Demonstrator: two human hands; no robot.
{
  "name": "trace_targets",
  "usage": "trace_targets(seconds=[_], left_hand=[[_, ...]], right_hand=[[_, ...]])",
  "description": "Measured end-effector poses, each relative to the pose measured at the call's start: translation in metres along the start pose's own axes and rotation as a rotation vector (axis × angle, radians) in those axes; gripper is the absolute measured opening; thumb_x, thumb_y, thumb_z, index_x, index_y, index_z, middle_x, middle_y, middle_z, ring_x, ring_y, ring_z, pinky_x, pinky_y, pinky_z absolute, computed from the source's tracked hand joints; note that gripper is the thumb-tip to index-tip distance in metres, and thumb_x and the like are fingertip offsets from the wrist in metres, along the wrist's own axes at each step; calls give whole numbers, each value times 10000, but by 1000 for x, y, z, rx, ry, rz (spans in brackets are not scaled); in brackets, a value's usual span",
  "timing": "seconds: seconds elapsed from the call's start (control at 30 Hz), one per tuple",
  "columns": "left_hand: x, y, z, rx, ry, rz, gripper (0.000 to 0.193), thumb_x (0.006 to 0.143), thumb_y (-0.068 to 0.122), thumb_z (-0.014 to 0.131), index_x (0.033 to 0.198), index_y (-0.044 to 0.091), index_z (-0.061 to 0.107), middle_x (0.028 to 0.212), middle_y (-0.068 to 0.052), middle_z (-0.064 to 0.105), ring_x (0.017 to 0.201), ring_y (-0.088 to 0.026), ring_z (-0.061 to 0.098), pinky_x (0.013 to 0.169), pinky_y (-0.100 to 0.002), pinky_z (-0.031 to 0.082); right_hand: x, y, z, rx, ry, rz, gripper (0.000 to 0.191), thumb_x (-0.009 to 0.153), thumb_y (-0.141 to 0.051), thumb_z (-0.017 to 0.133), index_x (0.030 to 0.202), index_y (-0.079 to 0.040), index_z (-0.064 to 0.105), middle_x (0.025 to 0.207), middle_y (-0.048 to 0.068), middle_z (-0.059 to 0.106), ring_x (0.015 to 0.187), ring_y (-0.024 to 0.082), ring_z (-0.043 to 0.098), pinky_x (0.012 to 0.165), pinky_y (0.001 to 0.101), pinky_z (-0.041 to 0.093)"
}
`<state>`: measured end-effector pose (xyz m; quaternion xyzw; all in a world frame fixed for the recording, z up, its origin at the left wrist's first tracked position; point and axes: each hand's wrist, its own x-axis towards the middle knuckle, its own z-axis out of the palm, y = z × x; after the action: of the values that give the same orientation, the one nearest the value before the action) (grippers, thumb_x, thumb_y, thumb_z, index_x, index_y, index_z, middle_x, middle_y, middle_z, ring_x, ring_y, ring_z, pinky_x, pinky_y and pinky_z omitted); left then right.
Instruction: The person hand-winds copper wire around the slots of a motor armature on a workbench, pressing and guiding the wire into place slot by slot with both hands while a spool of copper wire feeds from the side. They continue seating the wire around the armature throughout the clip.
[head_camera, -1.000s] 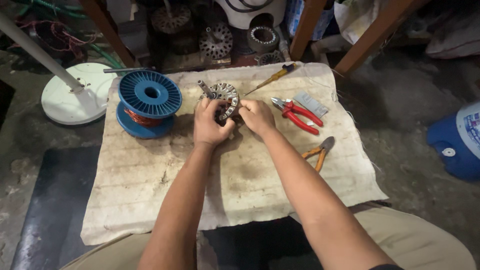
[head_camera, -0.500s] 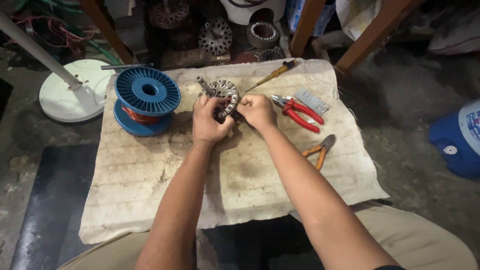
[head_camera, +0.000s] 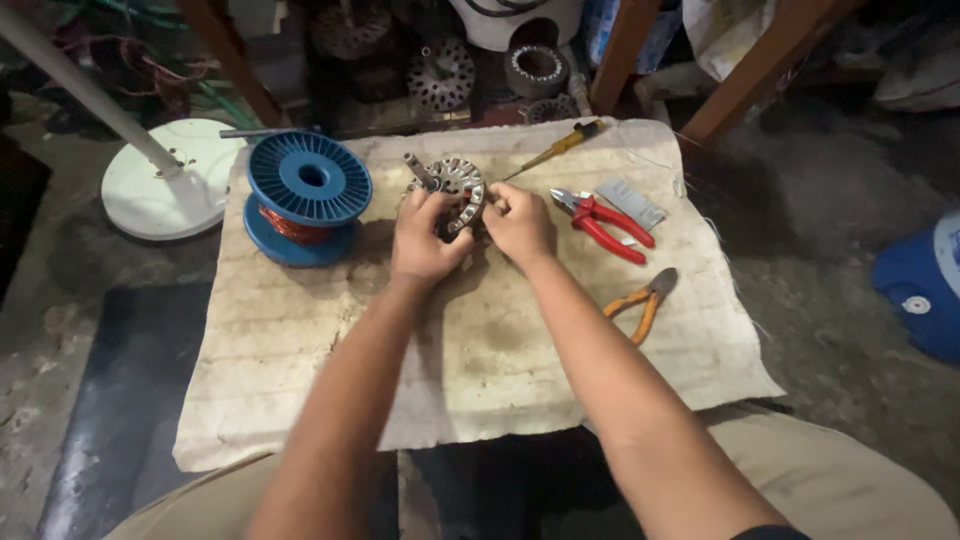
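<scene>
Both hands hold a round toothed metal motor core (head_camera: 455, 190) just above the far edge of the cloth-covered tabletop (head_camera: 300, 380). The left hand (head_camera: 425, 240) has its grip clamped on the core's near side, and the right hand (head_camera: 518, 222) pinches its right edge. The core's teeth look mostly bare, while the blue spool of copper wire (head_camera: 305, 195) just to the left looks well filled, so the winding seems hardly begun. Red pliers (head_camera: 605, 222), orange pliers (head_camera: 640, 305) and a yellow screwdriver (head_camera: 555, 148) lie untouched.
</scene>
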<state>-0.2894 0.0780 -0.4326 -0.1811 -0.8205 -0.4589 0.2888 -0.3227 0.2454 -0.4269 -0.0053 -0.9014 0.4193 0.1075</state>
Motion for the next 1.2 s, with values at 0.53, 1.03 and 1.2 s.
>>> trace_targets(seconds=[0.53,1.03,1.2], left_hand=[[-31,-3,-109,374,-773,-163,373,997,364,524,815,86,693,822,-187,689,796,-382,643,744,-518,496],[-14,81,68,-322,-355,-333,497,1034,428,504,830,19,701,721,-179,686,708,-283,703,722,-413,552],[-22,80,26,-25,-576,-239,432,885,480,632,967,70,744,904,-185,732,840,-334,704,779,-458,552]], right_hand=[[-7,-16,-3,-47,-10,65,274,851,-323,675,1105,-271,761,822,11,745,759,219,717,676,394,536],[1,13,1,102,-59,-165,270,929,-288,634,1141,-151,729,760,98,697,676,244,655,647,363,521],[-6,0,0,26,-15,-3,269,893,-320,655,1114,-206,758,785,56,730,690,212,698,647,364,525]])
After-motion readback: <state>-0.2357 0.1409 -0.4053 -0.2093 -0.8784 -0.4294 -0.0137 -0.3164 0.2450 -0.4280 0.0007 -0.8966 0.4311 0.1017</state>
